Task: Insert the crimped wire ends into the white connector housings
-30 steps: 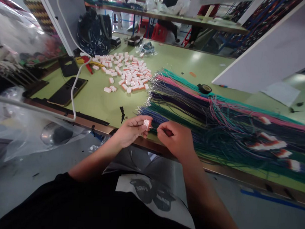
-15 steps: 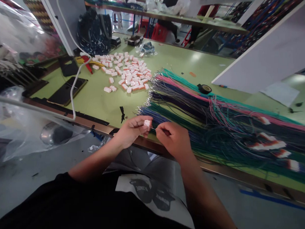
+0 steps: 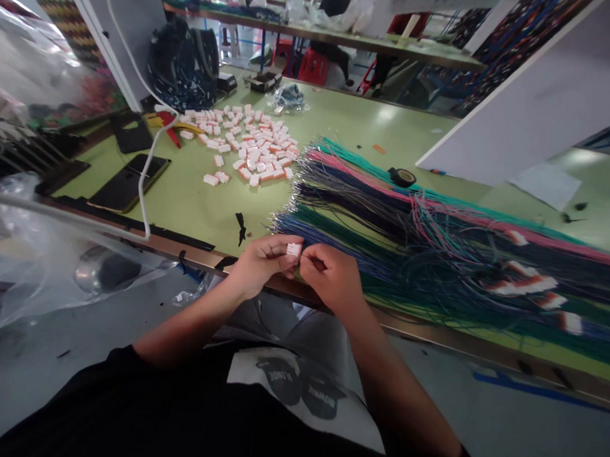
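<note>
Close to the table's front edge, my left hand [image 3: 256, 265] pinches a small white-and-orange connector housing [image 3: 293, 249] between thumb and fingers. My right hand [image 3: 334, 275] is closed in a pinch right beside the housing. A thin wire shows at its fingertips in the earlier frame; now the fingers mostly hide it. Behind the hands lie long bundles of blue and green wires [image 3: 329, 246], their bare metal ends pointing left. A heap of loose connector housings [image 3: 255, 150] is spread on the green table [image 3: 186, 201].
Pink and teal wires [image 3: 357, 170] run to the right, with a roll of black tape [image 3: 403, 177] beside them. Several wired connectors [image 3: 526, 283] lie among the bundles. At left are a phone [image 3: 129, 182], red-and-yellow pliers [image 3: 169, 127] and a white cable [image 3: 146, 203]. A white panel [image 3: 509, 109] stands at right.
My right hand has moved left, closing the small gap to the connector housing. My left hand keeps its hold on the housing. The whole view has shifted slightly.
</note>
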The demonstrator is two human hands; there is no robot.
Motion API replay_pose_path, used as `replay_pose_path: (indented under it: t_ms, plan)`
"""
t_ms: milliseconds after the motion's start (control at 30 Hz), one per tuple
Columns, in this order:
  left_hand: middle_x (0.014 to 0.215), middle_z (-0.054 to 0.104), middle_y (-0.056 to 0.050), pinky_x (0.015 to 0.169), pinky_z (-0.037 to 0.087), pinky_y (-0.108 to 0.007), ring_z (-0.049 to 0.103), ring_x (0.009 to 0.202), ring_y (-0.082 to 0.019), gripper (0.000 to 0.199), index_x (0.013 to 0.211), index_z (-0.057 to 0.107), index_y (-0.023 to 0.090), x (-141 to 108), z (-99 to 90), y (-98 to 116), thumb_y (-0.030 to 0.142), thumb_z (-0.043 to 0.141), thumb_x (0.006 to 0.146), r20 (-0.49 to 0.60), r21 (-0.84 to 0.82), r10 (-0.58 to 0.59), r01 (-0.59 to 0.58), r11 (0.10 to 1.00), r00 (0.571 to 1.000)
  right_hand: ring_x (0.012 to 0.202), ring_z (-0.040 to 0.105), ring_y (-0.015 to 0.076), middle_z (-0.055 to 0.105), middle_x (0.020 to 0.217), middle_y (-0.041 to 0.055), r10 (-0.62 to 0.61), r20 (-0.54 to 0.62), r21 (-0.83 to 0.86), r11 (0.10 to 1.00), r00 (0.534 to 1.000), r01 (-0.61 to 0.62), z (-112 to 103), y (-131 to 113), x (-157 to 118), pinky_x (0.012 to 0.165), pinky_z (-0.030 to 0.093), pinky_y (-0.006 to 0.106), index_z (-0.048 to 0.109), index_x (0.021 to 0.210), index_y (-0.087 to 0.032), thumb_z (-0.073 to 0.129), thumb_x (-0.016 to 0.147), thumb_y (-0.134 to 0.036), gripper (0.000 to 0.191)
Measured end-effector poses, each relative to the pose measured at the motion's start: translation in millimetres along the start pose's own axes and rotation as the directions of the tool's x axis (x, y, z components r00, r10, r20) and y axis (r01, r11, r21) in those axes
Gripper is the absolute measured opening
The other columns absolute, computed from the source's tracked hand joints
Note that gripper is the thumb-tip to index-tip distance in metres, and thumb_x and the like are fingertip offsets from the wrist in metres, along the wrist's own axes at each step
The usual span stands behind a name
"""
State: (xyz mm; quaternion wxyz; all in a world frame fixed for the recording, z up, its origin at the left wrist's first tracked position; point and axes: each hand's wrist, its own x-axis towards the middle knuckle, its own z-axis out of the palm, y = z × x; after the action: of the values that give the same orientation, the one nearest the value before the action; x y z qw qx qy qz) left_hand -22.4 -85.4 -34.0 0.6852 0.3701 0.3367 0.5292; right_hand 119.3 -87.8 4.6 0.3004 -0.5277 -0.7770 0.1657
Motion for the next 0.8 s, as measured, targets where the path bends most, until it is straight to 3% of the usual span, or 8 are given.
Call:
replay_pose_path:
  t_ms: [67, 200, 233, 333, 433, 500, 667, 800]
  plan:
    - [0.069, 0.066, 0.0, 0.056, 0.052, -0.024, 0.058, 0.057, -0.01, 0.028, 0.091, 0.069, 0.016, -0.4, -0.8, -0.2, 0.017, 0.073, 0.064, 0.014, -0.001, 0.009, -0.009, 1.0, 1.0, 0.054, 0.049, 0.0116, 0.06, 0.058, -0.0005, 0.011, 0.016, 0.031, 0.999, 1.0, -0.011, -3.3, -0.2, 0.1, 0.054, 0.034, 0.023, 0.059, 0.062, -0.021, 0.048, 0.074, -0.025, 0.017]
    - [0.067, 0.065, 0.001, 0.052, 0.05, -0.022, 0.057, 0.053, -0.008, 0.027, 0.091, 0.069, 0.015, -0.6, -3.5, 0.2, 0.017, 0.073, 0.065, 0.073, -0.019, 0.014, -0.012, 1.0, 0.997, 0.064, 0.057, 0.0135, 0.065, 0.068, 0.0001, -0.037, 0.255, 0.186, 0.982, 0.966, -0.012, -26.2, 17.8, 15.6, 0.059, 0.04, 0.023, 0.065, 0.073, -0.02, 0.048, 0.079, -0.031, 0.021]
    - [0.067, 0.065, 0.0, 0.052, 0.05, -0.022, 0.057, 0.053, -0.008, 0.026, 0.092, 0.069, 0.015, -0.3, -4.1, 0.2, 0.017, 0.073, 0.066, 0.079, -0.023, 0.013, -0.011, 1.0, 0.997, 0.068, 0.059, 0.0148, 0.067, 0.075, 0.0013, -0.022, 0.263, 0.167, 0.986, 0.965, -0.023, -32.6, 26.2, 22.5, 0.062, 0.042, 0.025, 0.066, 0.079, -0.02, 0.049, 0.08, -0.033, 0.022]
    - [0.069, 0.064, 0.0, 0.052, 0.049, -0.021, 0.057, 0.055, -0.008, 0.027, 0.094, 0.069, 0.015, 1.3, -5.7, 0.0, 0.018, 0.072, 0.068, 0.073, -0.024, 0.008, -0.006, 1.0, 0.997, 0.076, 0.06, 0.0195, 0.068, 0.086, 0.0067, 0.143, 0.048, -0.224, 0.966, 0.989, -0.129, -44.0, 53.0, 42.9, 0.064, 0.041, 0.029, 0.066, 0.083, -0.019, 0.055, 0.077, -0.027, 0.015]
    - [0.069, 0.064, -0.001, 0.051, 0.049, -0.021, 0.056, 0.055, -0.008, 0.026, 0.094, 0.069, 0.016, 2.4, -6.3, -0.3, 0.017, 0.072, 0.068, 0.075, -0.023, 0.001, 0.001, 1.0, 0.997, 0.079, 0.059, 0.0227, 0.067, 0.084, 0.0089, 0.197, 0.042, -0.519, 0.842, 0.979, -0.147, -44.7, 70.6, 52.7, 0.061, 0.037, 0.03, 0.065, 0.074, -0.019, 0.057, 0.073, -0.019, 0.008]
    - [0.07, 0.064, -0.001, 0.051, 0.049, -0.021, 0.056, 0.055, -0.008, 0.026, 0.094, 0.069, 0.016, 2.7, -6.2, -0.2, 0.017, 0.071, 0.069, 0.084, -0.031, 0.004, -0.001, 1.0, 0.996, 0.076, 0.059, 0.0219, 0.068, 0.083, 0.0079, 0.194, 0.029, -0.53, 0.835, 0.98, -0.15, -45.1, 75.4, 52.5, 0.058, 0.035, 0.029, 0.065, 0.073, -0.021, 0.056, 0.076, -0.021, 0.009]
    - [0.07, 0.064, -0.001, 0.052, 0.049, -0.021, 0.056, 0.056, -0.008, 0.026, 0.095, 0.068, 0.015, 3.0, -6.4, -0.5, 0.018, 0.072, 0.069, 0.099, -0.041, 0.027, -0.023, 0.999, 0.995, 0.067, 0.059, 0.019, 0.069, 0.075, 0.0041, 0.223, -0.089, -0.318, 0.917, 0.971, -0.24, -52.9, 76.1, 47.3, 0.061, 0.038, 0.029, 0.067, 0.072, -0.022, 0.054, 0.074, -0.024, 0.013]
    - [0.071, 0.064, 0.0, 0.052, 0.05, -0.02, 0.057, 0.057, -0.008, 0.028, 0.095, 0.068, 0.015, 3.2, -6.7, -1.3, 0.02, 0.073, 0.068, 0.102, -0.058, 0.024, -0.018, 0.998, 0.995, 0.068, 0.059, 0.0195, 0.068, 0.071, 0.0039, 0.229, -0.263, -0.286, 0.909, 0.937, -0.303, -53.7, 74.0, 48.4, 0.063, 0.04, 0.03, 0.064, 0.067, -0.022, 0.05, 0.069, -0.022, 0.014]
